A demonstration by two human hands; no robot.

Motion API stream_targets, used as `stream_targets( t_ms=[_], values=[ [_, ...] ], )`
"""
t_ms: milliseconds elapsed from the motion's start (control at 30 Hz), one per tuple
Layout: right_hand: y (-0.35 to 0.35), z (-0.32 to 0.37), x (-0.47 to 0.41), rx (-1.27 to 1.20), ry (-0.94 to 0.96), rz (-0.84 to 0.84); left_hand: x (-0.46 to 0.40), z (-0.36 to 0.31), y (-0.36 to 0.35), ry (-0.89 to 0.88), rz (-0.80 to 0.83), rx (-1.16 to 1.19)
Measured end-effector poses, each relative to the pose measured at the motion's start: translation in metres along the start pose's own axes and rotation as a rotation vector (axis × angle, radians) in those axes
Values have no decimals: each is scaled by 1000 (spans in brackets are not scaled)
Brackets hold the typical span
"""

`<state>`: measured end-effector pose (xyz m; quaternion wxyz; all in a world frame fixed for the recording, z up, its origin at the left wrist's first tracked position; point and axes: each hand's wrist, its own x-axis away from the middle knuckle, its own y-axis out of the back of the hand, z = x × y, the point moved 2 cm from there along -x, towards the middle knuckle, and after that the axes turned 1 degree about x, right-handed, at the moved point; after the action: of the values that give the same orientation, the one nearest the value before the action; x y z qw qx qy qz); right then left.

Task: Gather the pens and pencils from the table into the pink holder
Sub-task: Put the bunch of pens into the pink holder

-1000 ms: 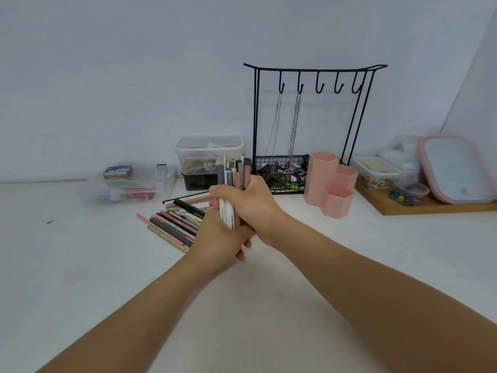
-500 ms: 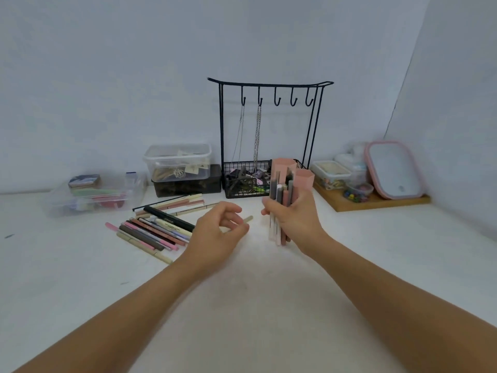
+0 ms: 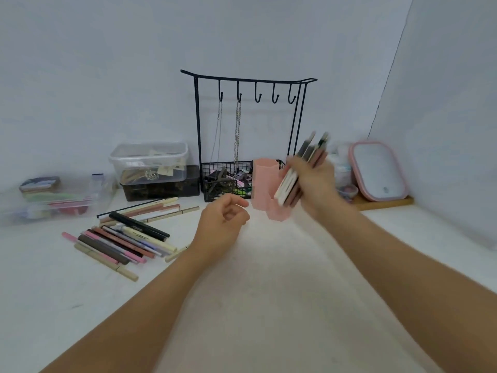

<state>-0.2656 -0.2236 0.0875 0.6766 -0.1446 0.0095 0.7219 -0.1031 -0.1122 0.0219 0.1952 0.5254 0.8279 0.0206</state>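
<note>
My right hand (image 3: pixel 312 181) grips a bundle of pens (image 3: pixel 304 168), tilted with its lower ends just above and in front of the pink holder (image 3: pixel 262 181), which stands at the back centre of the white table. The bundle is blurred by motion. My left hand (image 3: pixel 223 224) hovers left of the holder with its fingers loosely curled and nothing in them. A pile of several pens and pencils (image 3: pixel 126 235) lies on the table to the left of my left hand.
A black wire hook stand (image 3: pixel 247 84) with chains and a basket rises behind the holder. Clear plastic boxes (image 3: pixel 149 160) sit at the back left. A pink-rimmed lid (image 3: pixel 376 170) and small containers rest on a wooden board at the right.
My hands have come apart: the right one carried the bundle of pens to the right and up to the pink holder, tilting it. The left hand let go and stays near the pile.
</note>
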Motion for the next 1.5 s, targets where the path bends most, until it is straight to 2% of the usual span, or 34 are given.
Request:
stream_targets(
  t_ms=[100, 233, 333, 467, 600, 733, 867, 1000, 1067, 1167, 1333, 1400, 1500],
  values=[
    [7, 21, -55, -159, 4, -102, -6, 5, 4, -2, -31, 50],
    [-1, 11, -92, -183, -49, -103, -9, 15, 3, -18, 38, -12],
    [-10, -3, -100, -191, -61, -84, -11, 17, 5, -28, 30, -19],
    [-11, -19, -102, -21, -39, -39, -8, 17, 3, -92, 17, -61],
    [-8, -30, -102, 372, 68, -23, -6, 18, 4, -118, -7, -72],
    [-3, -40, -94, 233, -49, 7, -5, 18, 3, -128, 0, -93],
    [-2, -46, -89, 140, -238, 187, -3, 17, 3, -127, 9, -95],
    [0, -58, -82, 48, -278, 260, -2, 18, 4, -126, -6, -100],
    [2, -59, -79, 36, -225, 226, -1, 19, 5, -121, -18, -104],
    [5, -43, -74, 140, -62, 27, 0, 16, 7, -122, -43, -98],
    [-2, 12, -37, 392, 384, -263, -2, 3, 23, -49, -110, -6],
    [-24, 28, -14, 418, 511, -148, -4, -4, 36, 4, -133, -18],
    [-69, 28, 20, 494, 405, 335, -2, -10, 62, 19, -149, -75]
  ],
)
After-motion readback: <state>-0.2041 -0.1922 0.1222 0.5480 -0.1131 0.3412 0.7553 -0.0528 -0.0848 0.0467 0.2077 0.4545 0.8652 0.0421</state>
